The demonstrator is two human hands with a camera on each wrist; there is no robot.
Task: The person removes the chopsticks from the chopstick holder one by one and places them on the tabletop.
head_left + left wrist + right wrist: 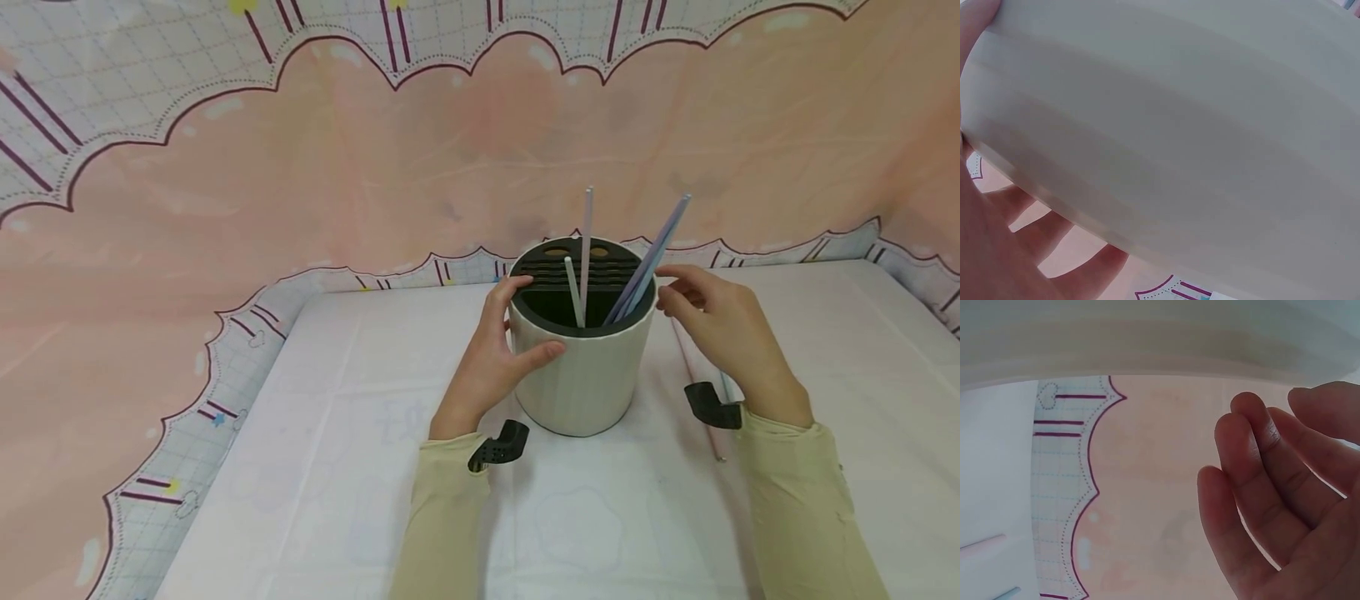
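A white round pen holder point(581, 383) with a dark slotted top stands upright on the table. My left hand point(495, 350) grips its left side, with the thumb on the front and a finger over the rim. In the left wrist view, the holder's pale wall point(1166, 137) hides most else. Inside the holder stand a pale pink stick point(587, 242), a short white stick point(574, 292) and purple-blue sticks point(652, 254) leaning right. My right hand point(720, 329) is at the right rim, its fingers loosely bent and holding nothing; whether the index finger touches the rim, I cannot tell.
A pink stick point(701, 408) and a blue stick point(725, 385) lie on the white tabletop point(360, 467), partly behind the right hand and wrist camera. Beyond the table's edge hangs a peach cloth point(375, 167) with a scalloped grid border.
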